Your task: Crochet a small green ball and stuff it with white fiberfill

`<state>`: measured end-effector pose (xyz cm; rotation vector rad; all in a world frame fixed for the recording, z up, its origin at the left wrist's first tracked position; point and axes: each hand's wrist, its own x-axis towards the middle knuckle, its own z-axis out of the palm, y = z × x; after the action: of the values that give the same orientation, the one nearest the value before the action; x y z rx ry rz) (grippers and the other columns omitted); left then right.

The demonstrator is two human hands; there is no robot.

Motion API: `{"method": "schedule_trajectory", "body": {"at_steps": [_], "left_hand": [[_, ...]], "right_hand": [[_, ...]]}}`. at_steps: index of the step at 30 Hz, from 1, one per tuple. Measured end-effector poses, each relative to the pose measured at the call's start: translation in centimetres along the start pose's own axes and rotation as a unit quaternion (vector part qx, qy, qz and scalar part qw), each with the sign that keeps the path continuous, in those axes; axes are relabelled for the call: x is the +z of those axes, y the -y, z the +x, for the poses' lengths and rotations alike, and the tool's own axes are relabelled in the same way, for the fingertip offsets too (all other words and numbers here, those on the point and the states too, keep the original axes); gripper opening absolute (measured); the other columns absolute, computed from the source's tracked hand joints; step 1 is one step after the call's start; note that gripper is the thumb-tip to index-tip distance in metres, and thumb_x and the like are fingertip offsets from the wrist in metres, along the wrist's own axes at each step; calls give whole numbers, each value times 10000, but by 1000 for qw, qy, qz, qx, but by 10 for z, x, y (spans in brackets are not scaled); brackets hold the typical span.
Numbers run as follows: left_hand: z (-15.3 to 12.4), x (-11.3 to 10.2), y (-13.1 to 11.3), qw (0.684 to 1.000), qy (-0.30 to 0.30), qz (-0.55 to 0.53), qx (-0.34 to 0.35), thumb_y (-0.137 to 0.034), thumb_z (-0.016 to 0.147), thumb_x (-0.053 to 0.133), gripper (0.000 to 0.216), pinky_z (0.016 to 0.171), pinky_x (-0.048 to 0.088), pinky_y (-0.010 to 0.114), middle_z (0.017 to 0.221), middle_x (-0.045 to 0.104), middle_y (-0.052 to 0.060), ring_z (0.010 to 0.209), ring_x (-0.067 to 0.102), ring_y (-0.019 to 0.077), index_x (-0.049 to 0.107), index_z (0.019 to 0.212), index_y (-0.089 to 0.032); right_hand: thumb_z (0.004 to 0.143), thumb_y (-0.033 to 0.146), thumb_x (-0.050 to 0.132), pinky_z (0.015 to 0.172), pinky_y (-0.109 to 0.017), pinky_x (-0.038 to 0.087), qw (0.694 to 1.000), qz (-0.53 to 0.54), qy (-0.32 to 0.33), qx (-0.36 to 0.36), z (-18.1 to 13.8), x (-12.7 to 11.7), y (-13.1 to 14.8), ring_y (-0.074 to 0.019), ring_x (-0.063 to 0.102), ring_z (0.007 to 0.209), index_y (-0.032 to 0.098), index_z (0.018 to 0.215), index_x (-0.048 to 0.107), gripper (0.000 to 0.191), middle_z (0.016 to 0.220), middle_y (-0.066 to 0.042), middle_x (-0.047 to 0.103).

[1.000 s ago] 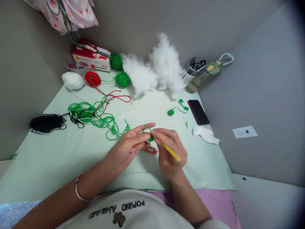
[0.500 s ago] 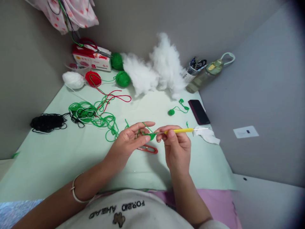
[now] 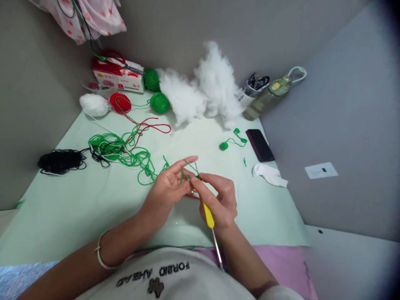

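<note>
At the upper end of the yellow-handled crochet hook [image 3: 208, 216], the mostly hidden green crochet piece [image 3: 198, 177] is pinched by the left hand [image 3: 167, 185], index finger outstretched. The right hand's [image 3: 221, 201] fingers grip the hook's handle.

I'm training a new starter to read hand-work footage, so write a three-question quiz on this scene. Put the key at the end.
1. True or false: the left hand has green yarn running over one of its fingers.

2. Multiple choice: what does the right hand hold?
A) the phone
B) the yellow-handled hook
C) the bottle

3. Fill in the blank: the red-handled scissors lie on top of the ____.

Key:
1. True
2. B
3. red-and-white box
</note>
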<state>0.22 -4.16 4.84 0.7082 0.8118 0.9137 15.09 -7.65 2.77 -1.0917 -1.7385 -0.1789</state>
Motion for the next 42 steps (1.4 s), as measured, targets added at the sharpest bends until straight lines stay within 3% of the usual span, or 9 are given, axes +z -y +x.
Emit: {"method": "schedule_trajectory", "body": {"at_steps": [4,7,12,17,19,23,33,38,42], "left_hand": [[6,-5,-5,989,41,-117,-79,-230,857,786,379,747,510,209,496,307,-130,462,194,35,764,1232,-179],[8,-5,-7,990,50,-119,-49,-187,835,798,388,748,529,217,583,450,-100,479,268,25,771,1221,-224],[5,0,-2,996,53,-65,-8,-226,801,838,410,567,450,168,787,616,-42,567,409,45,768,1204,-242],[7,-2,-1,993,49,-90,-50,-226,838,804,380,622,468,168,593,457,-93,491,325,29,766,1215,-202],[9,-4,-3,988,50,-128,-77,-215,842,786,293,736,525,207,604,477,-78,505,383,29,799,1132,-168],[11,-5,-5,988,53,-140,-48,-201,819,801,259,825,548,240,849,669,4,775,621,100,816,1078,-205],[4,-10,0,998,39,37,13,-276,855,794,345,746,522,209,898,620,-7,857,592,119,777,1198,-308],[3,-9,-1,993,10,105,48,-247,861,765,362,774,493,245,889,614,-5,866,572,138,765,1219,-298],[1,-5,3,974,-58,191,108,-175,848,751,368,821,472,242,892,614,-10,876,543,138,766,1197,-288]], "right_hand": [[984,119,580,707,-341,592,968,183,-24,171,8,-3,-2,-182,699,839,275,1121,760,274,961,-53,765],[1012,194,565,644,-317,573,915,294,-35,274,16,-4,-2,-157,672,734,249,994,769,212,877,-37,747],[986,178,601,720,-347,612,945,227,7,234,16,0,1,-197,729,878,243,1027,767,182,929,-48,780],[948,104,635,762,-349,620,989,94,24,108,12,-4,0,-198,732,936,298,1143,766,304,1061,-60,770],[967,123,615,726,-339,611,976,139,-5,168,14,-7,-3,-185,723,860,288,1089,775,259,992,-50,766],[1008,259,594,627,-301,565,887,318,-31,333,18,-8,-9,-136,652,671,246,962,771,183,871,-29,730],[1018,300,592,702,-298,578,832,401,10,382,18,-6,-11,-136,688,720,219,942,749,192,886,-34,762],[1038,229,536,705,-298,593,892,319,27,318,22,-13,-5,-140,709,757,232,983,732,203,922,-24,755],[1001,97,531,747,-318,597,974,157,68,145,16,-13,1,-165,709,837,234,1130,703,255,967,-47,763]]}}
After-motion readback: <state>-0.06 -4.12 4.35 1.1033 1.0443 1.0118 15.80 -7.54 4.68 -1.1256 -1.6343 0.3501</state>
